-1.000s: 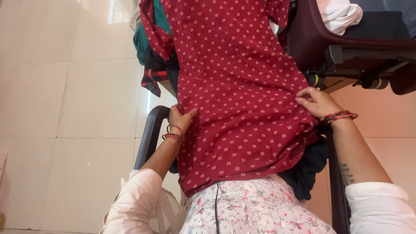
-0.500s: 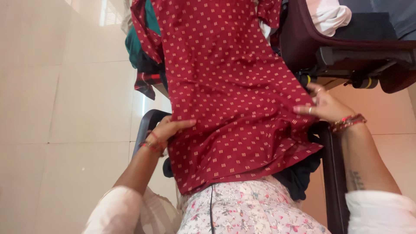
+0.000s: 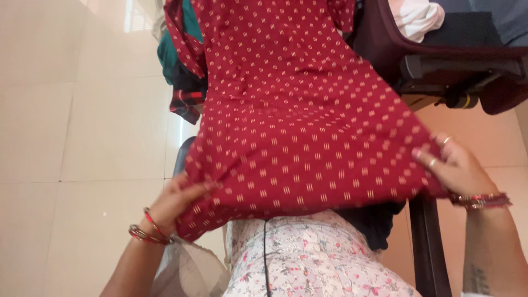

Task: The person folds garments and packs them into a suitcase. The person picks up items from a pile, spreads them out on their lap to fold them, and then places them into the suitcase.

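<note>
The left hand (image 3: 175,202) pinches the lower left corner of a dark red dress (image 3: 297,121) with small cream marks, fingers closed on the hem with the thumb under the cloth. The right hand (image 3: 454,168) grips the opposite lower corner, fingers curled over the edge, rings and bangles showing. Held apart like this, the two hands pull the hem taut and wide, so the skirt part spreads flat as a sheet above the person's lap and floral clothing (image 3: 313,258). The upper part of the dress runs away from the person onto a heap of other clothes (image 3: 179,82), green, dark and checked. To the right stands a dark chair (image 3: 440,60) with white cloth on its seat. Pale floor tiles (image 3: 82,137) lie beneath.
</note>
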